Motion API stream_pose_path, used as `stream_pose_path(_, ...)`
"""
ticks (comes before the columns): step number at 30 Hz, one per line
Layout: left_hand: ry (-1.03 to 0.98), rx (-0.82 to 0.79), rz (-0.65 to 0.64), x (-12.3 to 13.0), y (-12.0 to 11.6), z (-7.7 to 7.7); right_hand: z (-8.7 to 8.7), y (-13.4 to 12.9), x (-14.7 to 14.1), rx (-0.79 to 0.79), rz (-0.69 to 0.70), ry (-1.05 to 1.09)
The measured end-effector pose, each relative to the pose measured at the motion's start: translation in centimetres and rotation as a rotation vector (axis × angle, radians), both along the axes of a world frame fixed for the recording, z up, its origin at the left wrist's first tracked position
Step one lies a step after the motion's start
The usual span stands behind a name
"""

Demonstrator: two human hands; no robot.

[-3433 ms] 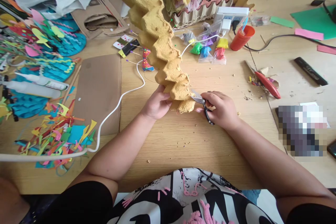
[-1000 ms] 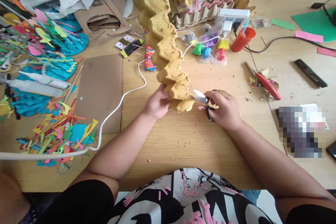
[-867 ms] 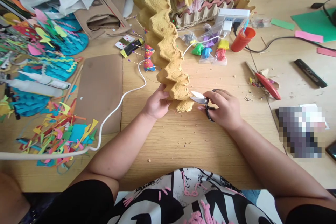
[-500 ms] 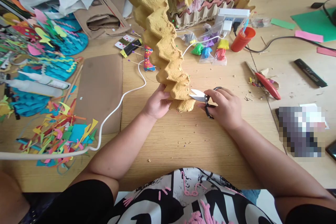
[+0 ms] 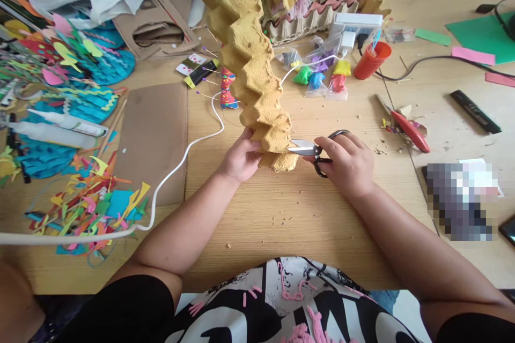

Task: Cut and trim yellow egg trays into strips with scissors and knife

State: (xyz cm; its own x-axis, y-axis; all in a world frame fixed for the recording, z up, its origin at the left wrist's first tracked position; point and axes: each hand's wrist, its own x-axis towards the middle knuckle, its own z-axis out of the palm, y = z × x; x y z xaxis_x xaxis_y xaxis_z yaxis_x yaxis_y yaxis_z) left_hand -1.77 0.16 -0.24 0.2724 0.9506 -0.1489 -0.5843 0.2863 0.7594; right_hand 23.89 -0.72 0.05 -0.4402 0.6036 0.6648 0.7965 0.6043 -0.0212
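Note:
A bumpy yellow egg tray (image 5: 257,64) stands up on edge over the middle of the table. My left hand (image 5: 241,158) grips its lower end from the left, some fingers hidden behind it. In my right hand (image 5: 348,163) are black-handled scissors (image 5: 303,148), fingers in the loops. Their blades are slightly apart and point left, with the tips at the right edge of the tray near its lower end.
Paper scraps (image 5: 92,203) and a cardboard sheet (image 5: 153,144) lie at left, crossed by a white cable (image 5: 173,171). Behind are stacked egg trays (image 5: 314,21), clay bags and a red cup (image 5: 372,61). A red utility knife (image 5: 410,131) lies at right.
The scissors have shifted slightly left and their blades are a little closer together. The upper part of the tray has tilted slightly to the right.

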Motion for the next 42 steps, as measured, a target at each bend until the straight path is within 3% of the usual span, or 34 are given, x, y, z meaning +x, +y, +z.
stream_pose_path(24,0.006,-0.018,0.025,0.2,-0.1,0.1,0.1,-0.2,0.1,-0.034,-0.049,0.041)
stream_pose_path(30,0.008,-0.001,0.004,0.1,-0.1,0.2,0.1,0.0,-0.2,-0.223,-0.062,0.196)
stream_pose_path(36,0.012,0.013,-0.009,0.1,0.0,0.4,0.2,0.3,-0.2,-0.338,0.034,0.255)
stream_pose_path(42,0.031,-0.015,0.021,0.1,-0.1,0.2,-0.2,0.9,0.1,-0.229,0.073,0.203)
